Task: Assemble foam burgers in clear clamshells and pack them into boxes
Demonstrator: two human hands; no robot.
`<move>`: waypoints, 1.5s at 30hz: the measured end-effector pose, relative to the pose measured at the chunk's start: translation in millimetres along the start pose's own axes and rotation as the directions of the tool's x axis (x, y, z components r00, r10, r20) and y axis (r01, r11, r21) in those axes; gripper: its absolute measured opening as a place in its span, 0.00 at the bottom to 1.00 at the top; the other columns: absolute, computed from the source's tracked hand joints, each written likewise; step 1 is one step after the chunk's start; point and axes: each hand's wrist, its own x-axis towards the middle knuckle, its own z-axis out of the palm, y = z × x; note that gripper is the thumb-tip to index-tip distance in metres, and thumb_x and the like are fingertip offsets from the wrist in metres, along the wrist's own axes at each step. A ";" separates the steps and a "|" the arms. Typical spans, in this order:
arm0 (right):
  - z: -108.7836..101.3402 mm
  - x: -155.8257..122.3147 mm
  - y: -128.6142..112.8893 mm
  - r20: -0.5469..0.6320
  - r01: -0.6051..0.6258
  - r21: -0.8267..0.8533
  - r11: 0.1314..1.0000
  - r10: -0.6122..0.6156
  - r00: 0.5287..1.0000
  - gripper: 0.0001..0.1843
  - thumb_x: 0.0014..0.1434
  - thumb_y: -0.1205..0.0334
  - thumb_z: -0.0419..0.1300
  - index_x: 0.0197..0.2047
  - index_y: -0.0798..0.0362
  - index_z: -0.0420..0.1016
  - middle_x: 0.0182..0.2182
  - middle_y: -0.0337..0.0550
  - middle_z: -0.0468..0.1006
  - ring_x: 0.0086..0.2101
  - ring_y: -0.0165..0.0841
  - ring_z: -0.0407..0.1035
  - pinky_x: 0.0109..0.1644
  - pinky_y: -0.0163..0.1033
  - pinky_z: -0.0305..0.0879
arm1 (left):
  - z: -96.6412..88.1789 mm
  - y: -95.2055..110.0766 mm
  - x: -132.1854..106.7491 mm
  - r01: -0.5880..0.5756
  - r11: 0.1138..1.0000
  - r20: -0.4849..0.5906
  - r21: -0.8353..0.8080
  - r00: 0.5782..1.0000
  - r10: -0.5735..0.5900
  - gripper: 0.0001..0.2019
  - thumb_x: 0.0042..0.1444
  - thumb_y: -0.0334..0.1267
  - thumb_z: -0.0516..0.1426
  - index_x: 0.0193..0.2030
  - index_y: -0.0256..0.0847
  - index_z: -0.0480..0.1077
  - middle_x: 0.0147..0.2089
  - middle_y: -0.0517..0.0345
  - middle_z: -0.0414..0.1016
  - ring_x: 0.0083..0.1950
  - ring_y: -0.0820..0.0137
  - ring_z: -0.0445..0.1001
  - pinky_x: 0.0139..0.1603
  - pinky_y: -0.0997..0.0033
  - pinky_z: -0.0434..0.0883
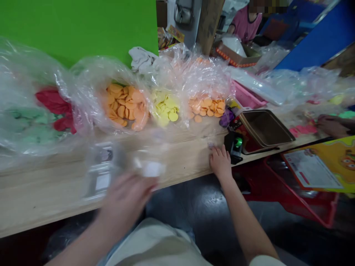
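Note:
My left hand [131, 195] is smeared by motion, its fingers closed on the edge of a clear plastic package [151, 153] with a white patch inside. Left of it, a similar clear plastic tray [97, 184] lies on the wooden table [185, 166]. My right hand [221, 162] rests at the table's front edge with its fingers stretched out. Just beyond its fingertips is a small pale purple piece [211, 145], too small to name. Right beside that hand stands a black tape dispenser [233, 149] with a green core.
Open plastic bags along the back hold orange pieces [124, 105], yellow discs [168, 107], more orange discs [208, 107], and red pieces [55, 105]. A brown metal tray [266, 127] and pink basket [246, 94] stand right. Another person's hand [331, 125] works at far right.

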 end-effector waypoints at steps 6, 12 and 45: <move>-18.2 12.3 20.0 0.013 0.073 0.054 0.996 -0.073 0.997 0.25 0.56 0.67 0.47 0.57 0.65 0.60 0.54 0.58 0.65 0.60 0.46 0.47 0.60 0.53 0.48 | 162.3 45.0 66.8 -0.182 0.982 0.401 -0.042 0.898 0.183 0.09 0.57 0.33 0.51 0.41 0.36 0.70 0.36 0.48 0.76 0.43 0.61 0.72 0.44 0.60 0.69; -60.6 -35.9 -64.5 -0.220 0.309 0.430 0.848 -0.234 0.947 0.21 0.60 0.65 0.44 0.56 0.56 0.63 0.50 0.52 0.69 0.56 0.41 0.56 0.58 0.52 0.55 | 69.3 11.3 -13.2 -0.119 0.990 0.128 -0.071 0.984 0.128 0.20 0.56 0.29 0.51 0.55 0.45 0.61 0.55 0.52 0.67 0.61 0.63 0.59 0.61 0.54 0.57; -75.8 -33.7 -229.2 -0.191 0.195 0.767 0.612 -0.072 0.979 0.20 0.51 0.50 0.61 0.20 0.53 0.59 0.19 0.32 0.62 0.22 0.27 0.59 0.29 0.33 0.55 | -69.7 -94.8 -100.5 0.135 0.967 0.161 0.215 0.972 -0.171 0.05 0.56 0.35 0.53 0.31 0.41 0.69 0.30 0.61 0.73 0.35 0.70 0.71 0.51 0.61 0.62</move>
